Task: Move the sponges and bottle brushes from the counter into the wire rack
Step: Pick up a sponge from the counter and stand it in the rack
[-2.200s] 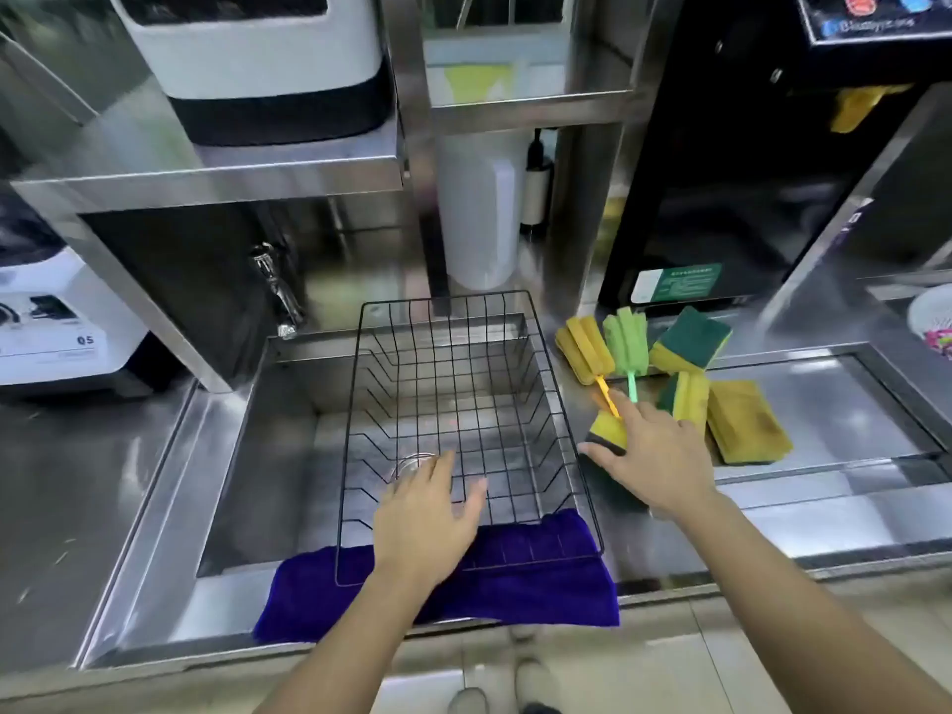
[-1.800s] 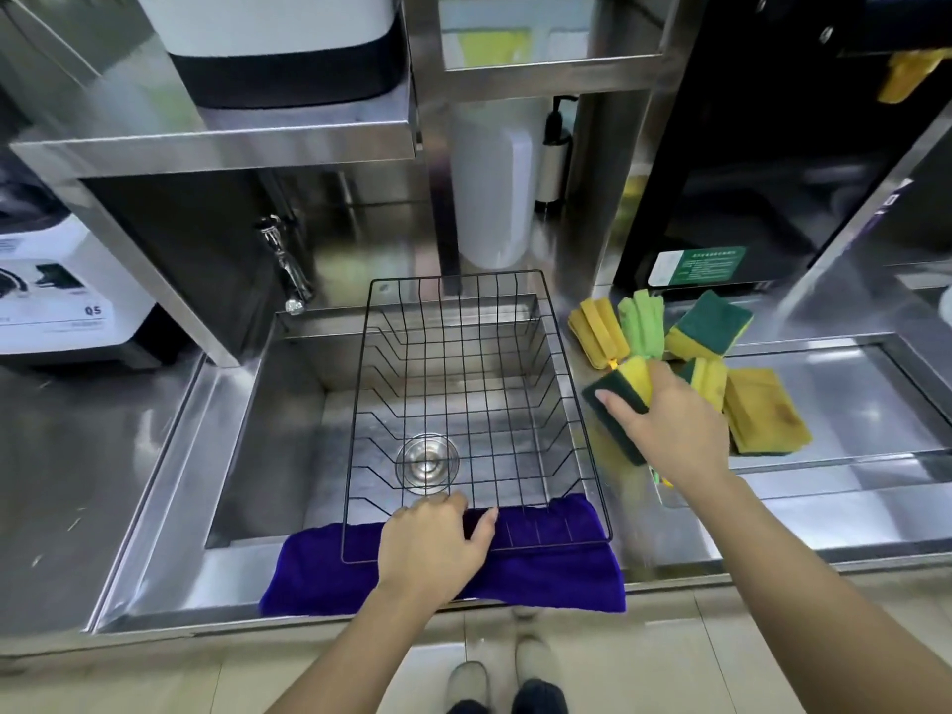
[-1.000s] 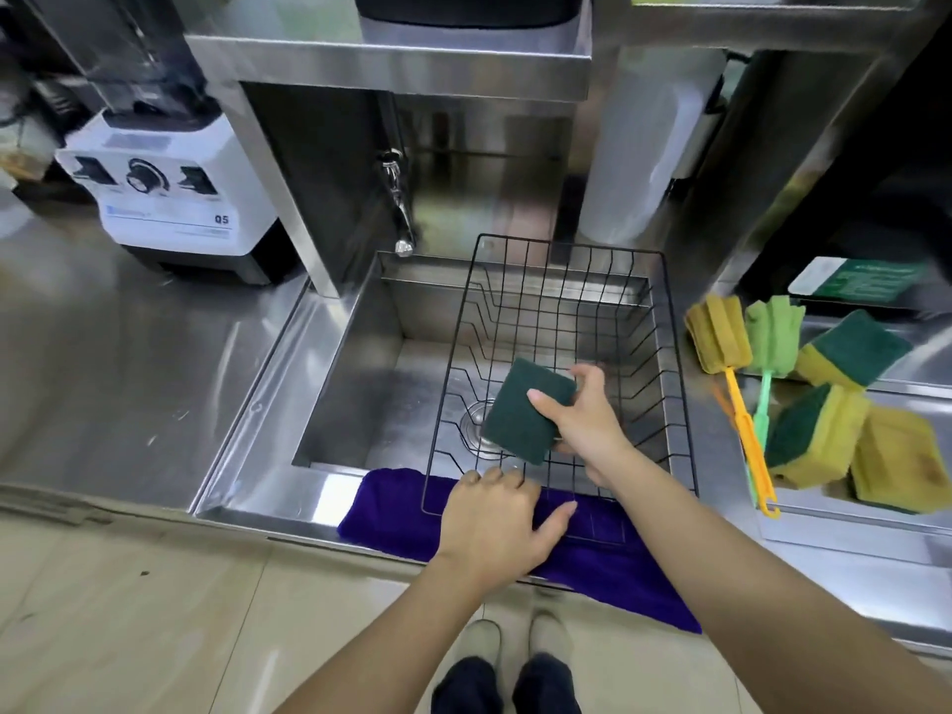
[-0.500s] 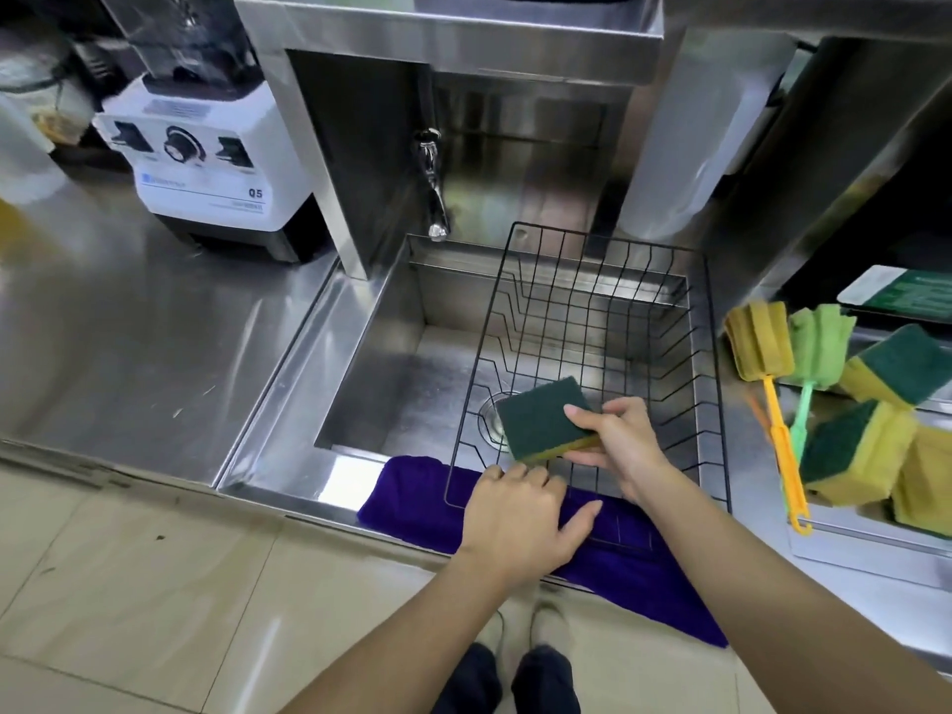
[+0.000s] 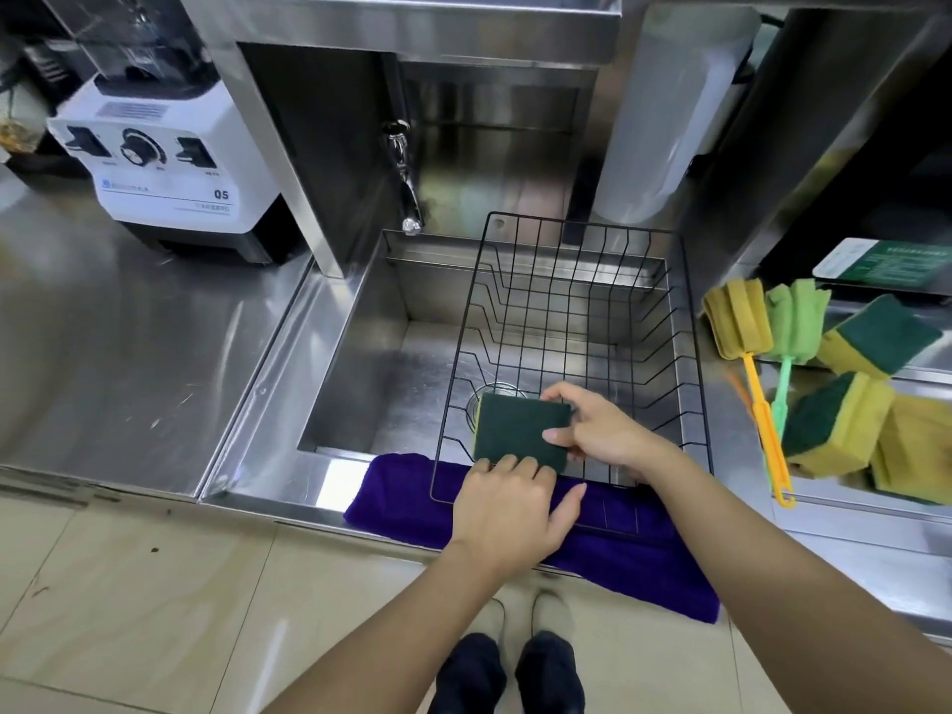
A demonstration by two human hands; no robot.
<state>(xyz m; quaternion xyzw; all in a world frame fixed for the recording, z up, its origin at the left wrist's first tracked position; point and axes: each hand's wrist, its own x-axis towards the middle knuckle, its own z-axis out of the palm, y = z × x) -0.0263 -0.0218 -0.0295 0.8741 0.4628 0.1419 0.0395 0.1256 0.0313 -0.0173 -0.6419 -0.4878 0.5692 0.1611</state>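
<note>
A black wire rack (image 5: pixel 582 260) sits across the sink. My right hand (image 5: pixel 600 432) grips a green-and-yellow sponge (image 5: pixel 517 430) low inside the rack's near left corner, green side up. My left hand (image 5: pixel 510 510) rests flat on the rack's front rim, fingers spread, holding nothing. On the counter to the right lie a yellow bottle brush (image 5: pixel 742 332), a green bottle brush (image 5: pixel 793 327) and three sponges: one at the back (image 5: pixel 881 340), one in front (image 5: pixel 834 425), one all yellow (image 5: pixel 917 445).
A purple cloth (image 5: pixel 618 553) hangs over the sink's front edge under the rack. The tap (image 5: pixel 404 182) stands behind the sink's left side. A white blender base (image 5: pixel 165 167) is on the left counter, and a white cylinder (image 5: pixel 664 110) stands behind the rack.
My right hand picked a sponge off the right counter, carried it left over the rack and lowered it into the near left corner. My left hand stayed on the front rim.
</note>
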